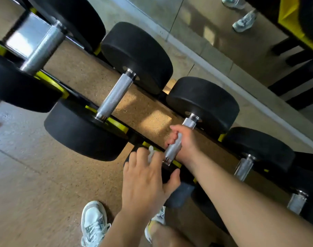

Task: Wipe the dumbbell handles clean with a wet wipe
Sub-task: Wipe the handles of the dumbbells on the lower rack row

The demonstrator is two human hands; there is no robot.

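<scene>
Bright daylight, blurred warped edges

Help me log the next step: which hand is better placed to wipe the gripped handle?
Left. The left hand holds the wet wipe beside the handle; the right hand grips it bare.
</scene>
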